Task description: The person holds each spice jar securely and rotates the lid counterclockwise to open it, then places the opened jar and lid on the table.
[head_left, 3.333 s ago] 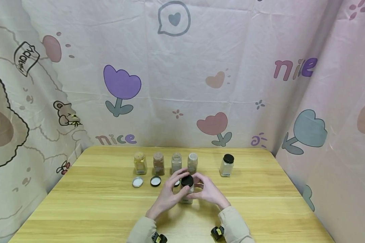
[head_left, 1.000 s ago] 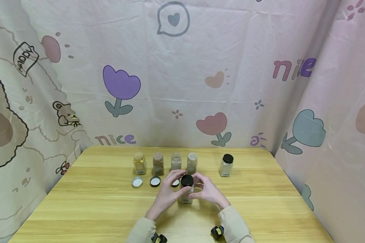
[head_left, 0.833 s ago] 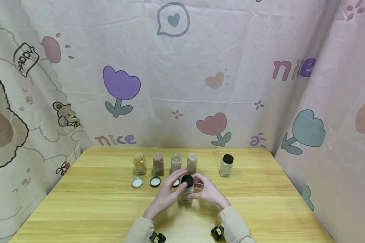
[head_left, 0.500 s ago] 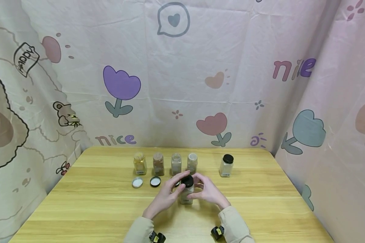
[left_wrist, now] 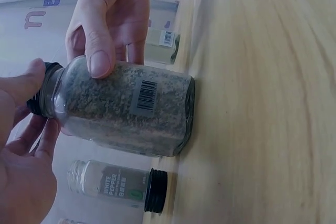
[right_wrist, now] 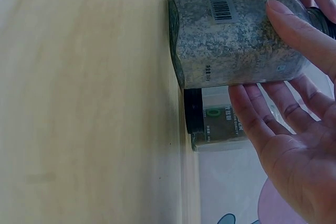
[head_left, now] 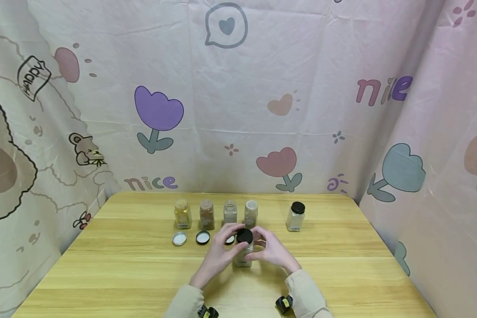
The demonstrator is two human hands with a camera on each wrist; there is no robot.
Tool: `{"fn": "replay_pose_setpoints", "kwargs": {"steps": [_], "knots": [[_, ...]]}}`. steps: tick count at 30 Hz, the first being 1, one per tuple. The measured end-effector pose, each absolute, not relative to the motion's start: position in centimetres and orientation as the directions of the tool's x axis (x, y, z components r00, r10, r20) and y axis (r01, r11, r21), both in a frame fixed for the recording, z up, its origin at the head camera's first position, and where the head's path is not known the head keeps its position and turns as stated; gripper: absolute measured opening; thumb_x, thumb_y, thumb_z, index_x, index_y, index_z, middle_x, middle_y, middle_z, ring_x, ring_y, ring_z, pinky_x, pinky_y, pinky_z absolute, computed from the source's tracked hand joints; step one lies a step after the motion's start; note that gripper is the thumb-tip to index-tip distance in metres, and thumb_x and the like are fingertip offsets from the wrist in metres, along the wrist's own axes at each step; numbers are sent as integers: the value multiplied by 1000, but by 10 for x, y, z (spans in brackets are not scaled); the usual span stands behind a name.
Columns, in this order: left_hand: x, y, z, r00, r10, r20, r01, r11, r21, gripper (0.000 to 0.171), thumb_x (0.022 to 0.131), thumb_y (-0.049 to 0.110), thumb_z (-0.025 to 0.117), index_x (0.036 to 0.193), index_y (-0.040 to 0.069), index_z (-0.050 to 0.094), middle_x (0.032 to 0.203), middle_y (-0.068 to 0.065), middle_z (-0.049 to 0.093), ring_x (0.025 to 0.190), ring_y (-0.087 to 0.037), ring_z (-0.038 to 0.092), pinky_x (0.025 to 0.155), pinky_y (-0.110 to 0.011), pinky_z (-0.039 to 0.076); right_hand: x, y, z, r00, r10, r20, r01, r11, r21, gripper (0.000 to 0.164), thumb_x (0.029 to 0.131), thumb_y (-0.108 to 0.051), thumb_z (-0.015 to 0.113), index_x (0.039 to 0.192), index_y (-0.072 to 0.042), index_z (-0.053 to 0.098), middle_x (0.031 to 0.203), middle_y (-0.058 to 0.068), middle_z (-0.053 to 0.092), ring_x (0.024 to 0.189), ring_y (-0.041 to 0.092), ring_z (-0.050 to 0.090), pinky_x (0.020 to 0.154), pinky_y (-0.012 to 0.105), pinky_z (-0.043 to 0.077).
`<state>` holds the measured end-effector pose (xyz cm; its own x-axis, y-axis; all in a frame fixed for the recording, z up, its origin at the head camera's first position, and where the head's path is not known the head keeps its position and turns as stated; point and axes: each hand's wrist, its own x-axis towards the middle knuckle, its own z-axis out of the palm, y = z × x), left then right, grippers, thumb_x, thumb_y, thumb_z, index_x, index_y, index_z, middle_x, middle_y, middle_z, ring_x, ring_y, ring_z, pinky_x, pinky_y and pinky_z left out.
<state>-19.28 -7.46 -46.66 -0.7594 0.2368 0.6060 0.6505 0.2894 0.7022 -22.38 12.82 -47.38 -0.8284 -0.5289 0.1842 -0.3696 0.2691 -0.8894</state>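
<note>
A glass spice jar [left_wrist: 126, 108] full of coarse pale grains stands upright on the table, its barcode label facing the person. My left hand [head_left: 216, 260] pinches its black screw lid [head_left: 244, 236] between thumb and fingers from the left. From the right, my right hand [head_left: 275, 252] grips the jar's body, thumb on the near side and fingers behind, as the right wrist view shows. The lid sits on the jar's neck. Just beyond my left fingers lies a loose black lid [head_left: 229, 240], partly hidden by them.
Behind my hands stand a yellow-filled jar [head_left: 183, 215], a brown-filled jar [head_left: 207, 216], a white pepper jar [head_left: 230, 212] and a greyish jar [head_left: 251, 212]. A black-capped jar [head_left: 296, 219] stands to their right. A pale lid [head_left: 179, 239] and a black-rimmed lid [head_left: 202, 237] lie at front left.
My left thumb and fingers have shifted back and forth round the lid, the thumb now nearer its front. My right hand and the jar stay in place.
</note>
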Motion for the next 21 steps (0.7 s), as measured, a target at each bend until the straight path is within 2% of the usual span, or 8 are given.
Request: {"fn": "replay_pose_setpoints", "kwargs": {"steps": [4, 10, 15, 21], "knots": [[-192, -76, -465, -761, 259, 595, 649, 319, 691, 46, 90, 17, 75, 133, 9, 62, 135, -10, 63, 125, -30, 62, 106, -43, 54, -223, 128, -474, -823, -532, 200, -387, 267, -883, 52, 75, -10, 87, 118, -5, 59, 109, 12, 68, 101, 22, 64, 101, 23, 54], [-192, -81, -462, -753, 362, 549, 650, 287, 704, 42, 101, 12, 59, 143, 11, 54, 150, -17, 52, 140, -35, 49, 114, -55, 44, -224, 128, -474, -825, -527, 205, -391, 270, -880, 52, 76, -9, 87, 119, -4, 59, 110, 12, 67, 101, 20, 63, 101, 25, 54], [-192, -83, -463, -744, 404, 532, 650, 256, 715, 44, 102, 10, 55, 146, 6, 50, 154, -17, 48, 142, -38, 45, 117, -51, 42, -224, 128, -474, -824, -529, 203, -395, 279, -875, 51, 76, -11, 88, 118, -6, 59, 109, 11, 67, 101, 20, 63, 102, 25, 54], [-194, -84, -463, -739, 412, 533, 649, 223, 728, 45, 101, 8, 56, 145, 4, 50, 149, -20, 53, 136, -39, 52, 110, -48, 50, -224, 128, -474, -827, -525, 202, -391, 279, -877, 51, 76, -10, 88, 118, -6, 59, 107, 11, 67, 99, 18, 64, 101, 27, 56]]}}
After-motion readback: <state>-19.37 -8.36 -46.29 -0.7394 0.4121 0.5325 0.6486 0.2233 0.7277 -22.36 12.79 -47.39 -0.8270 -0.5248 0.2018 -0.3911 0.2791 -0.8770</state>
